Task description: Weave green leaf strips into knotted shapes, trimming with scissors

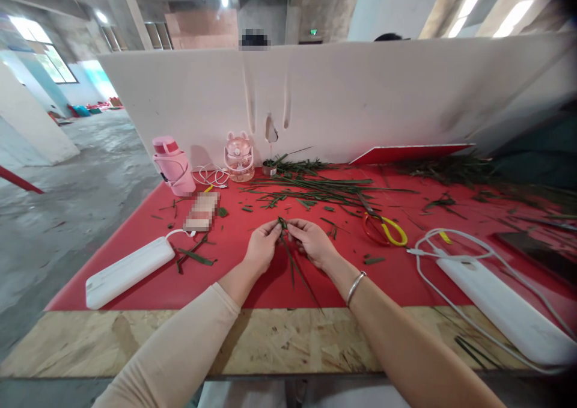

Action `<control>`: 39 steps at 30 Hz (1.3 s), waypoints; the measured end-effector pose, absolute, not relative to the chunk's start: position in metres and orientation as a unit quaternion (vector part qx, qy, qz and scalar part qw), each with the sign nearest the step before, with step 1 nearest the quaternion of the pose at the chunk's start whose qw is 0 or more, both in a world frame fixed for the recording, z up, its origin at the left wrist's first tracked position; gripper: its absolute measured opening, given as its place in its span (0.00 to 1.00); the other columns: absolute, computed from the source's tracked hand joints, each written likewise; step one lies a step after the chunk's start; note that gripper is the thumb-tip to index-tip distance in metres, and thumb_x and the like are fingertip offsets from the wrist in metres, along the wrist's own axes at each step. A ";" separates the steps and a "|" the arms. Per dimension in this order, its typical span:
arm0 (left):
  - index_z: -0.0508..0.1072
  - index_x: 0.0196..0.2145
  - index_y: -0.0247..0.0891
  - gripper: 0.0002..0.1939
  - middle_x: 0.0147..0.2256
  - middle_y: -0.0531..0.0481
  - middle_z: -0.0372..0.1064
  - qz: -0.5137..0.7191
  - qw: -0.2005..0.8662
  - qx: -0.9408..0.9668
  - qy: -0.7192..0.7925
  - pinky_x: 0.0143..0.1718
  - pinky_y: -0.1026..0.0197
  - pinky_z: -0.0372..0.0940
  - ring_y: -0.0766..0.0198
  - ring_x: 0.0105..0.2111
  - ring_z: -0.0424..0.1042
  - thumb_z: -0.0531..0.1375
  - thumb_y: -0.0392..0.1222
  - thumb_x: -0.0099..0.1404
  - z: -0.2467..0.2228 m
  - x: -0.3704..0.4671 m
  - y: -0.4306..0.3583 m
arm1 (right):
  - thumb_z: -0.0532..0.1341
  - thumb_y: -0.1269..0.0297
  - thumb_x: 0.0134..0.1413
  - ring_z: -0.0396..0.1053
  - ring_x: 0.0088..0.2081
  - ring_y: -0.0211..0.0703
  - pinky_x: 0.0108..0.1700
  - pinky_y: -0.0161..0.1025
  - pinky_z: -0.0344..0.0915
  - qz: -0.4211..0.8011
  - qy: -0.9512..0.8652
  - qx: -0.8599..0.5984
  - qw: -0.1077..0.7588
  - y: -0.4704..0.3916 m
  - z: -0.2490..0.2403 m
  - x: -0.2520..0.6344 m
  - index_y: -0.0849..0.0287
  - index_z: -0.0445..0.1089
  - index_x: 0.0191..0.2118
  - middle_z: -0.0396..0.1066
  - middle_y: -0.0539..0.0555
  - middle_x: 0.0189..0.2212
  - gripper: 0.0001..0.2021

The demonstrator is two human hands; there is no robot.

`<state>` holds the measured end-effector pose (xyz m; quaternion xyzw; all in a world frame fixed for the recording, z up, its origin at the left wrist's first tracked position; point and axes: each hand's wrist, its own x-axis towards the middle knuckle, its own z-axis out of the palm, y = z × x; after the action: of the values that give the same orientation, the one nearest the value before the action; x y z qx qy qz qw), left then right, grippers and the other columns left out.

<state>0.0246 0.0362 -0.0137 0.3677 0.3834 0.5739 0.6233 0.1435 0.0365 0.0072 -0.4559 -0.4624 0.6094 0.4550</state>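
Note:
Both hands meet over the middle of the red table cover (252, 282). My left hand (265, 243) pinches a small folded piece of green leaf strips (282, 223) between thumb and fingertips. From the other side, my right hand (311, 240) pinches the same piece. Loose ends of the strips hang down below the fingers towards the table's front edge. Behind the hands lies a pile of long green leaf strips (315, 185). To the right of my right hand rest scissors (383, 228) with red and yellow handles. Leaf scraps are scattered around.
On the left are a white power bank (130, 273), a phone (202, 211) and a pink bottle (174, 166). A clear pink bottle (239, 158) stands by the white partition (193, 101). At right lies another white power bank (509, 312) with a looping cable (421, 270).

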 end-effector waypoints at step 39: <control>0.72 0.39 0.34 0.19 0.22 0.54 0.65 0.547 0.596 0.434 0.396 0.22 0.68 0.55 0.73 0.20 0.58 0.62 0.46 0.51 -0.014 0.024 0.033 | 0.52 0.74 0.45 0.66 0.30 0.38 0.33 0.34 0.60 0.234 -0.750 -0.503 0.361 0.039 0.001 0.157 0.59 0.64 0.46 0.70 0.54 0.34 0.19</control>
<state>0.0236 0.0328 -0.0141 0.4341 0.3961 0.5473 0.5959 0.1565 0.0387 0.0010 -0.5029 -0.7496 0.2335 0.3615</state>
